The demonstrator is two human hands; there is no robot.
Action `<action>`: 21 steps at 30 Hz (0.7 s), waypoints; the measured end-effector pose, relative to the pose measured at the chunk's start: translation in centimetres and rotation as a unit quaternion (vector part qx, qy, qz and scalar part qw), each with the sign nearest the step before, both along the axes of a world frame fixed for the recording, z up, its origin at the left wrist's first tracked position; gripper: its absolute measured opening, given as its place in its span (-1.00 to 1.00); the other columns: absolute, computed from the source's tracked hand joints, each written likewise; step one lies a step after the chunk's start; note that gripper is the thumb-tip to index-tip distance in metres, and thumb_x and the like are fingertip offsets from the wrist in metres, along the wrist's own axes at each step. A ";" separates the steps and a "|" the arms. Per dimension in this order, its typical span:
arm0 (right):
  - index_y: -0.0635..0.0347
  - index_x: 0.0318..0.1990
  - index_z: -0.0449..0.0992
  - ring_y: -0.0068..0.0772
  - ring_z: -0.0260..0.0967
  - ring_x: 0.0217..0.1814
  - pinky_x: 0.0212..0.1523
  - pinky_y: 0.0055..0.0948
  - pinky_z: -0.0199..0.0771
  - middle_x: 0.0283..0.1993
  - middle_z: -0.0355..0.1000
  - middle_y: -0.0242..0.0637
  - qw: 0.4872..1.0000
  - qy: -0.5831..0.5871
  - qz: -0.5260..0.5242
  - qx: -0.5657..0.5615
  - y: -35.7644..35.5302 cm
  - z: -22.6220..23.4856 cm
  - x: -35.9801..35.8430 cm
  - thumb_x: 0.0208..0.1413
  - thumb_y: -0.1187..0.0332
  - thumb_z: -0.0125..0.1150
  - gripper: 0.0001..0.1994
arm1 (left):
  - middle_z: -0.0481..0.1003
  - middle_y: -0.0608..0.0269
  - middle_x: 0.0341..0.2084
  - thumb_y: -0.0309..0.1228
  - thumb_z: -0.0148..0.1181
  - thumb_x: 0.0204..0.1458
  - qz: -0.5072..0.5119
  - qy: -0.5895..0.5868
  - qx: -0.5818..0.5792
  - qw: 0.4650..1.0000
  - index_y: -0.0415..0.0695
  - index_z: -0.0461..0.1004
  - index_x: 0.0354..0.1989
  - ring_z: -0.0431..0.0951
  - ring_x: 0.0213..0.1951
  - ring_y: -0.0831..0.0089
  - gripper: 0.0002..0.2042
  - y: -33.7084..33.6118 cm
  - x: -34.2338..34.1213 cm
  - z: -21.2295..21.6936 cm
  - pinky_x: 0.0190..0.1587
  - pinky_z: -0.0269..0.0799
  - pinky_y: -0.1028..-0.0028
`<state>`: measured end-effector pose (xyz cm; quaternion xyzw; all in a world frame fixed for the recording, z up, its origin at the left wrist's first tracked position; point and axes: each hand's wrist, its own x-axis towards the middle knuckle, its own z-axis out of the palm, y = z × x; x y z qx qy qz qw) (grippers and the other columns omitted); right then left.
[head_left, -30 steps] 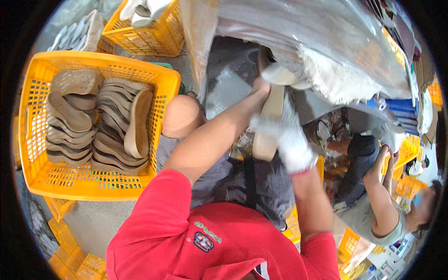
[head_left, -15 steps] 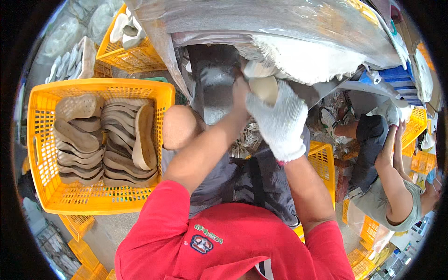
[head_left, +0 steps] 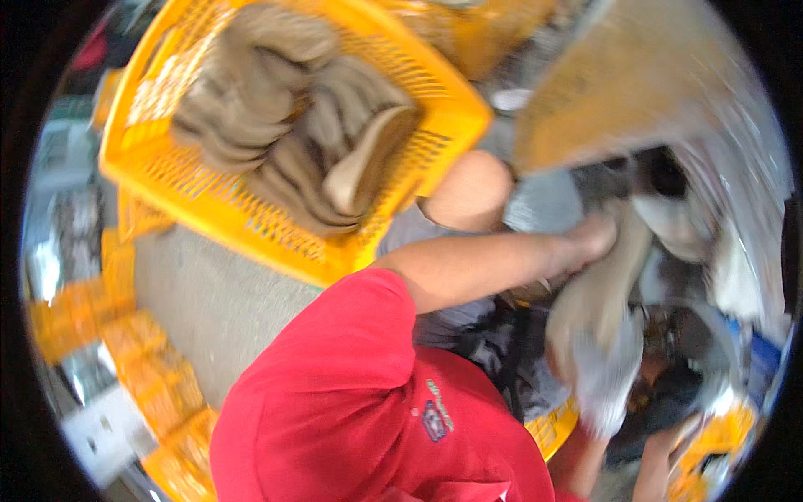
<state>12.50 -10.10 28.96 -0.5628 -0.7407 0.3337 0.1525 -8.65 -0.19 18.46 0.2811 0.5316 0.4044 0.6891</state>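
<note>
A long tan shoe sole (head_left: 590,293), smeared by motion, stretches between my two hands. My bare left hand (head_left: 595,237) closes on its upper edge, with the fingertips partly hidden. Around the lower end, my right hand (head_left: 609,368) in a white knit glove grips the sole. Just beyond the far end is a white fluffy buffing wheel (head_left: 673,224) under a plastic-wrapped hood; blur hides whether the sole touches it.
A yellow crate (head_left: 251,243) at upper left holds stacked tan soles (head_left: 276,134). Plastic-covered board (head_left: 619,92) juts in at upper right. More yellow crates (head_left: 155,360) line the left. Another person's arm (head_left: 657,460) shows at lower right.
The view has swung left, so the crate sits higher and the wheel lies farther right. My gloved right hand has drawn back from the wheel toward me, and the sole now shows lengthwise.
</note>
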 end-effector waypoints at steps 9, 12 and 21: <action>0.47 0.22 0.46 -0.20 0.56 0.09 0.14 -0.30 0.51 0.16 0.56 0.03 0.955 -0.270 -0.092 -0.085 -15.0 -7.5 17.5 0.12 0.42 0.36 -0.48 | 0.60 -0.14 -0.04 -0.18 0.39 0.08 0.105 0.718 -0.009 0.688 -0.27 0.48 0.17 0.61 -0.02 -0.07 -0.45 -14.4 -29.9 -5.2 0.08 0.50 0.07; 0.41 0.16 0.54 -0.20 0.53 0.12 0.19 -0.28 0.48 0.16 0.56 -0.01 0.964 -0.081 -0.239 -0.087 -13.1 -6.6 13.2 0.19 0.45 0.28 -0.61 | 0.62 0.08 -0.03 -0.34 0.28 0.16 -0.003 0.509 -0.136 0.850 -0.25 0.47 0.20 0.62 -0.03 0.26 -0.55 -17.9 -35.7 -3.6 0.08 0.51 0.22; 0.37 0.34 0.27 -0.19 0.33 0.28 0.25 -0.18 0.37 0.35 0.20 -0.04 0.922 0.337 0.071 -0.178 -5.1 -0.3 -12.0 -0.18 0.00 0.59 -0.03 | 0.49 0.46 -0.35 -0.16 0.07 0.39 -0.187 0.185 0.124 0.957 -0.16 0.52 0.06 0.43 -0.32 0.55 -0.67 -25.5 -26.1 7.7 -0.23 0.46 0.37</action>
